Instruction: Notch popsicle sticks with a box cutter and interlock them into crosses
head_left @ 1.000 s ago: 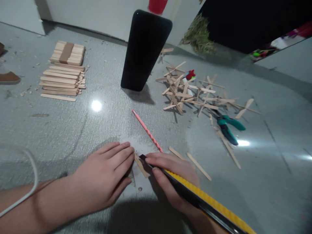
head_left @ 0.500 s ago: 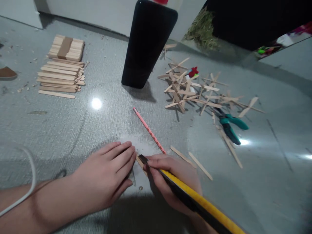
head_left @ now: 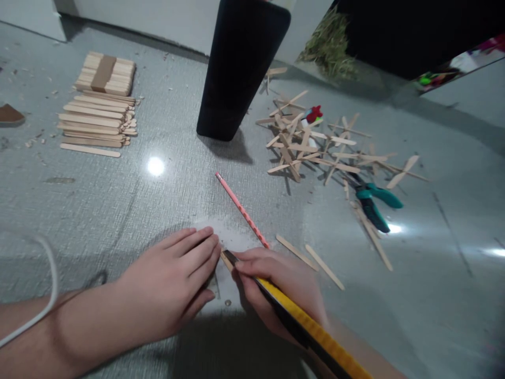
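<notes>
My left hand (head_left: 173, 281) lies flat on the grey floor, fingers together and stretched out, pressing down on a short wooden craft stick (head_left: 226, 259) whose end shows at the fingertips. My right hand (head_left: 278, 289) is closed around a yellow and black utility knife (head_left: 303, 329), its tip resting on that stick right beside my left fingertips. A pink pencil (head_left: 241, 209) lies on the floor just beyond both hands, its near end touching my right hand.
A tall black object (head_left: 236, 68) stands ahead. Neat stacks of craft sticks (head_left: 97, 108) lie at the far left. A heap of crossed sticks (head_left: 311, 145) and teal-handled pliers (head_left: 373, 202) lie to the right. Two loose sticks (head_left: 311, 258) rest near my right hand. A white cable (head_left: 43, 295) crosses my left forearm.
The knife tip has slid forward along the stick toward my left fingertips. My left hand has stayed put. The camera has shifted slightly.
</notes>
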Demonstrator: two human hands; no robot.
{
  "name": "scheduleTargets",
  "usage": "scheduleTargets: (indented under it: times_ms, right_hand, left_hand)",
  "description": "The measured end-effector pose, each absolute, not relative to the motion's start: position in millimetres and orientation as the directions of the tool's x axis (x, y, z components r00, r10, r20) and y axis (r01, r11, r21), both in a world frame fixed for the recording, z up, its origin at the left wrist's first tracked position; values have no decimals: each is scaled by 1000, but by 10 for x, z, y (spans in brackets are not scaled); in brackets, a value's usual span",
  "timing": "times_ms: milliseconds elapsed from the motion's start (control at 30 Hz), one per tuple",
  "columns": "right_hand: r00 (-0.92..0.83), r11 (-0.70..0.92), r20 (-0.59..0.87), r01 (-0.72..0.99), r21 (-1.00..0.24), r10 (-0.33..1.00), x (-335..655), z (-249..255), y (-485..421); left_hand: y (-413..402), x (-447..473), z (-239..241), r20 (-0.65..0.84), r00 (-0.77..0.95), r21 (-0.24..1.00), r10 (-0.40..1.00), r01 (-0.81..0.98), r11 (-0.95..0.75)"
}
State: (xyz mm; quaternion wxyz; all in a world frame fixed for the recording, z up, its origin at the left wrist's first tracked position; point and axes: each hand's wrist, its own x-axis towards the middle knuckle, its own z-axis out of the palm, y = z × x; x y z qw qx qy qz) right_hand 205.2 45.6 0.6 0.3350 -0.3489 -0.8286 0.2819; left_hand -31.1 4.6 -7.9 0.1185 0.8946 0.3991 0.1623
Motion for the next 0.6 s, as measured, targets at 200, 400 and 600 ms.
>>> scheduleTargets:
  times_ms: [200,400,600]
  right_hand:
    - [-593,593,293,406,-696,750,2128,-23,452]
    - [-648,612,261,402,-681,716,2157,3,471]
    - [-682,606,216,403,-686,699,2194,-18,458]
  left_hand:
    - [-9,-330,-104,150,652,320,743,679,-660]
    - [-34,-322,-77,101,686,292,720,671,-681]
    - [-37,-334,-98,135,675,292,725,672,-680]
